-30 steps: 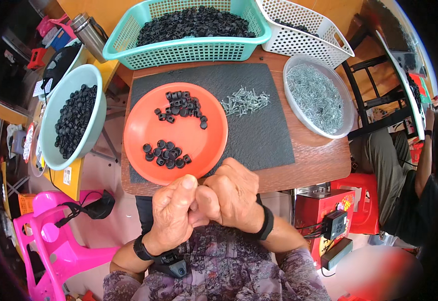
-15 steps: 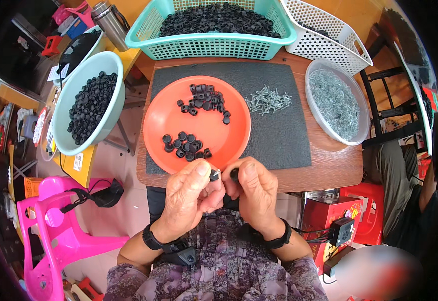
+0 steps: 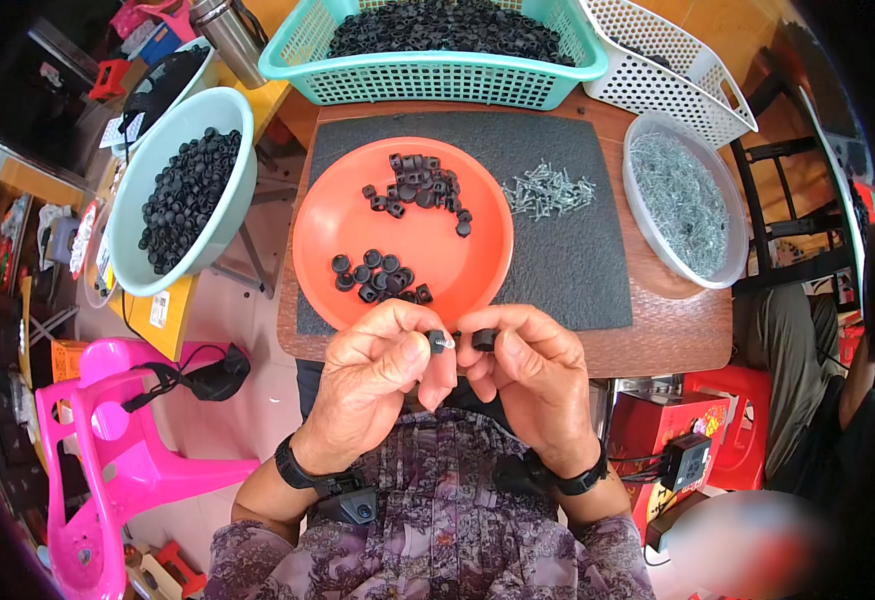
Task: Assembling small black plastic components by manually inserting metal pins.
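My left hand (image 3: 369,366) pinches a small black plastic piece (image 3: 435,342) between thumb and fingers, with a bit of shiny metal showing at its right side. Close by, my right hand (image 3: 545,368) grips a round black cap (image 3: 484,340). The two pieces face each other with a narrow gap between them, just off the near edge of the orange plate (image 3: 447,245). Two clusters of parts rest on the plate: square-sided black pieces (image 3: 419,187) at the far side and round black caps (image 3: 377,275) nearer my hands.
Loose screws (image 3: 549,190) lie on the dark mat (image 3: 567,275). A clear tub of screws (image 3: 679,200) stands at the right. Behind are a turquoise basket (image 3: 437,88) and a white basket (image 3: 667,95). A pale basin of black caps (image 3: 192,200) sits left, above a pink chair (image 3: 147,440).
My right hand has moved right and its cap shows more fully. My left hand has turned a little, exposing its black piece. The whole view has shifted slightly.
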